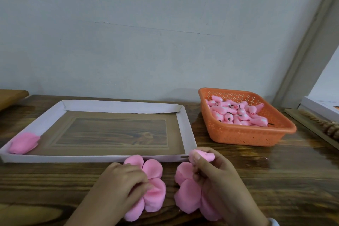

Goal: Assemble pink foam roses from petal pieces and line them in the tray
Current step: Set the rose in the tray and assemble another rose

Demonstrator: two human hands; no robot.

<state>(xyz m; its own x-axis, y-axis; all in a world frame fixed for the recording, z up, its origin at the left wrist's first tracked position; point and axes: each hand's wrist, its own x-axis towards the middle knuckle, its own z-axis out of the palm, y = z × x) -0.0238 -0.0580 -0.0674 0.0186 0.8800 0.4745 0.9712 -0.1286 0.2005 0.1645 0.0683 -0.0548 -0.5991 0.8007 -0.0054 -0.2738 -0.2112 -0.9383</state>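
Pinches one petal piece (153,185) on the tabletop (51,180) with the left hand (122,187), clamps a foam bud (202,155) above a second petal piece (186,191) in the right hand (218,183), both just short of the tray (73,158), lone finished rose (23,142) in its near-left corner, nearer the left hand.

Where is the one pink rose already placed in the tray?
In the head view, the rose lies in the near-left corner of the white tray, against its left wall, far from the orange basket.
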